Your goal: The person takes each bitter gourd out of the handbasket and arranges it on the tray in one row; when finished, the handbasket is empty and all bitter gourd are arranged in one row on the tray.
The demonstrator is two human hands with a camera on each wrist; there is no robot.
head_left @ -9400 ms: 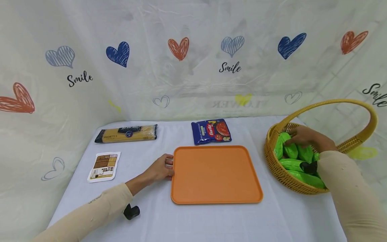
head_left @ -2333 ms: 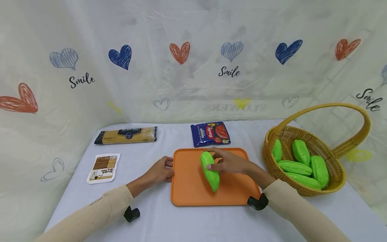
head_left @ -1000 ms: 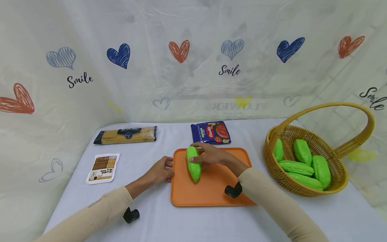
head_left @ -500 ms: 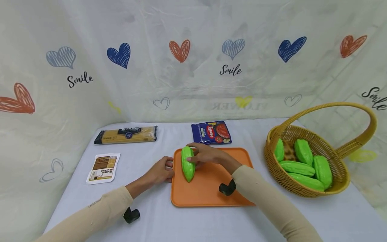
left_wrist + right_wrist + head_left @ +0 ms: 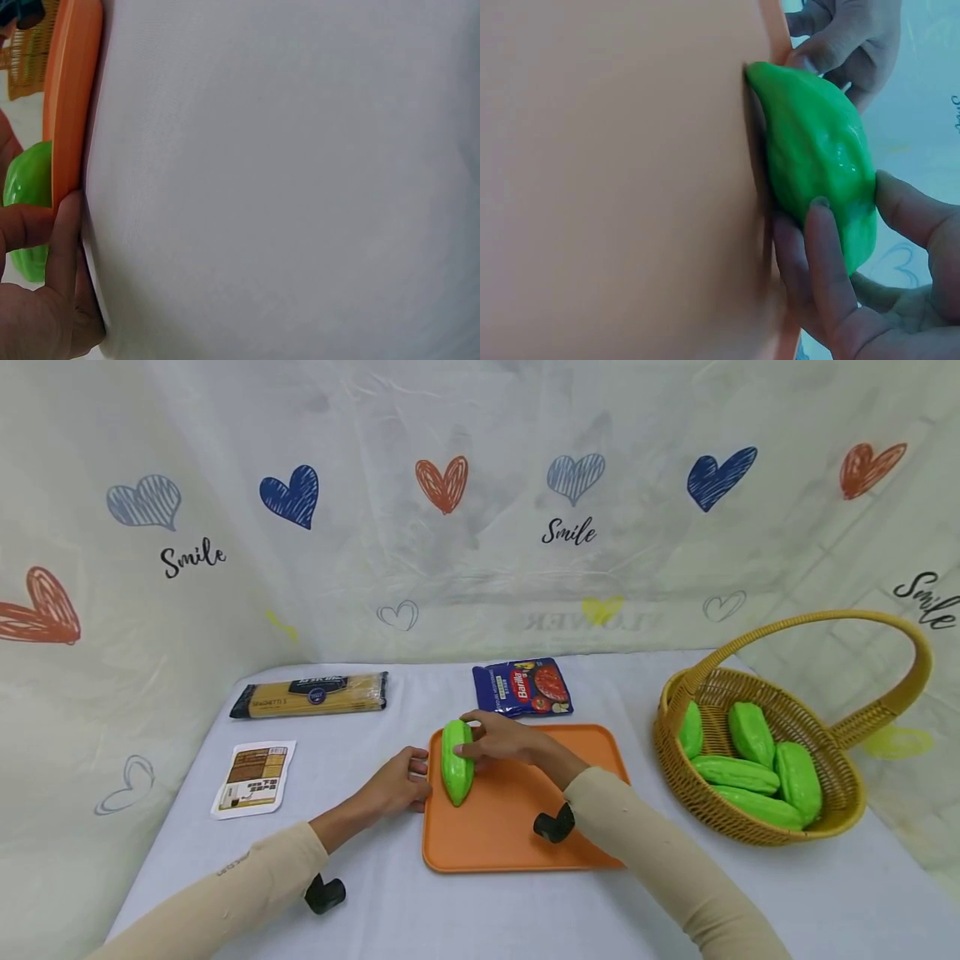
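Observation:
In the head view a green ridged gourd (image 5: pixel 456 764) with one pointed end lies lengthwise along the left side of the orange tray (image 5: pixel 525 827). My right hand (image 5: pixel 498 739) holds it from the right, thumb and fingers on opposite sides. The right wrist view shows the gourd (image 5: pixel 817 142) between those fingers, close over the tray surface; I cannot tell if its whole underside touches. My left hand (image 5: pixel 393 782) grips the tray's left rim, and in the left wrist view its fingers (image 5: pixel 64 247) sit against the rim, beside the gourd (image 5: pixel 30 180).
A wicker basket (image 5: pixel 667 747) with a tall handle stands at the right, holding several more green gourds (image 5: pixel 798 781). Behind the tray lies a blue Barilla pouch (image 5: pixel 522 687). A spaghetti pack (image 5: pixel 311 695) and a white sachet (image 5: pixel 253 779) lie at the left.
One gourd has come from the basket to the tray in my right hand, then slid left to the tray's left side. My left hand stays at the rim.

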